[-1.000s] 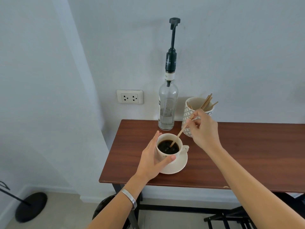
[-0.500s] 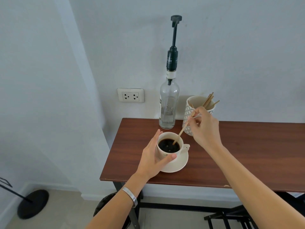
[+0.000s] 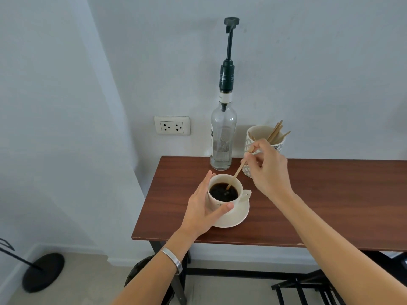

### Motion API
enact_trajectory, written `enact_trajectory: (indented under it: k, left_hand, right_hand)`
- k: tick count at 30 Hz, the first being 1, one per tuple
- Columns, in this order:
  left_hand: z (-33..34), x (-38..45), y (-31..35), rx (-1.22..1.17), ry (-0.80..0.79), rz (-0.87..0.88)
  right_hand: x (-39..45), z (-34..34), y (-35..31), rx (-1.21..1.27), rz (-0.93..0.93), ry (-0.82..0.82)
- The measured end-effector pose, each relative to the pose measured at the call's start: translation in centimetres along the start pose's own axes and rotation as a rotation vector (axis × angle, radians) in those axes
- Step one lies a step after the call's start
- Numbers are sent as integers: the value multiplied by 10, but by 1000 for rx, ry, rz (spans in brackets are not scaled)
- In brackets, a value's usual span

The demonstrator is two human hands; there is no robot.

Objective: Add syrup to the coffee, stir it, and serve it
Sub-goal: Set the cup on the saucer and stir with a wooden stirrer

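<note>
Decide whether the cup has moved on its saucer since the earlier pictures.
No. The cup sits at the same spot on its saucer, still short of the bottle.

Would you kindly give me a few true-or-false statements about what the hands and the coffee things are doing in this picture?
1. The right hand holds a wooden stirrer with its tip in the coffee. True.
2. The cup stands directly on the table. False: it sits on a saucer.
3. The left hand is pressing the syrup bottle pump. False: it steadies the cup.
4. The patterned holder contains more stirrers. True.
</note>
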State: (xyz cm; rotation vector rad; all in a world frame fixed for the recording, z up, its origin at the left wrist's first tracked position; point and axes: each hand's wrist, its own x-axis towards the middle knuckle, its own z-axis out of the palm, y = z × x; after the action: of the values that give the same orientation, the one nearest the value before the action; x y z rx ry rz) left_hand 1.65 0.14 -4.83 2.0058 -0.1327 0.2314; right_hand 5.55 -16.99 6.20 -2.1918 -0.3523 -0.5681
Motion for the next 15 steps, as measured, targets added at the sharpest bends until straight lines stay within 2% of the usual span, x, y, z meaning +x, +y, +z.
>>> enact_trajectory:
  k: [5, 15]
  left_hand:
    - [0, 0, 1, 5, 4, 4]
    - [0, 0, 2, 3, 1, 1]
  right_hand:
    - [-15, -16, -6, -16, -206, 13]
    - [-16, -21, -8, 9, -286, 67]
